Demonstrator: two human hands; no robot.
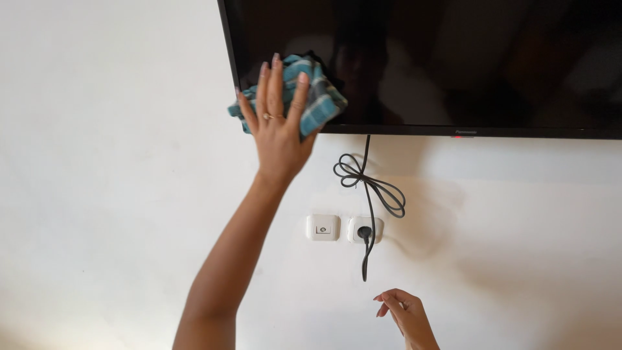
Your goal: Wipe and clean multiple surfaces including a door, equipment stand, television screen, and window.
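The person's left hand [280, 123] is pressing a soft blue and white checked cloth [317, 97] against the lower left corner of the black wall-mounted flat television screen [453, 65]. The grip is lying nearly flat, fingers [263, 87] spread over the bunched cloth, holding it by pressure more than by closing. The cloth is looking light and limp, easy to gather anywhere. The screen is probably fragile and smooth. The right hand [405, 314] is hanging low, loosely curled, holding nothing. Below the screen, 1 dark looped power cable [370, 185] is running to a white wall socket [365, 230], beside a white wall switch [322, 227].
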